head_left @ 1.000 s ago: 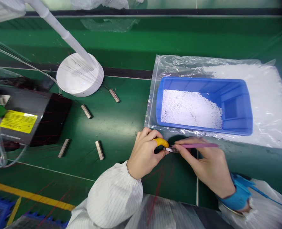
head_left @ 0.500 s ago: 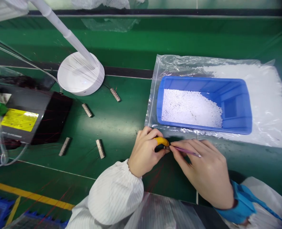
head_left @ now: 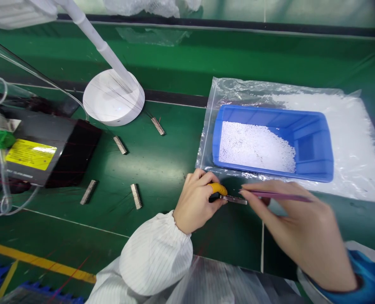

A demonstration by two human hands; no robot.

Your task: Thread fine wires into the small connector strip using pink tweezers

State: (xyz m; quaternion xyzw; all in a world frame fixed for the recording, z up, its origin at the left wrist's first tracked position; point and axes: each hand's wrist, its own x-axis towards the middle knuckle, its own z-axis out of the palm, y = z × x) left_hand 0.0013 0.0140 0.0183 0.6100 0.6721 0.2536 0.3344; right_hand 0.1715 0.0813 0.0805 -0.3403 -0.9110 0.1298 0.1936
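My left hand (head_left: 198, 200), with a yellow cover (head_left: 217, 188) on one finger, pinches one end of a small pin strip (head_left: 236, 199) that points to the right. My right hand (head_left: 296, 223) holds a thin pink tool (head_left: 279, 195) between thumb and fingers, its tip just right of and above the strip's free end, apparently not touching it. Behind both hands stands a blue bin (head_left: 314, 147) partly filled with small white beads (head_left: 253, 145), resting on a clear bag (head_left: 358, 147) of similar white material.
Several similar strips, such as one near the middle (head_left: 135, 196), lie on the green table (head_left: 162, 169) to the left. A round white lamp base (head_left: 114, 99) and a black device with a yellow label (head_left: 31, 154) stand further left.
My right hand has moved right, away from my left hand, with the pink tool, uncovering the strip. The whole view has shifted slightly.
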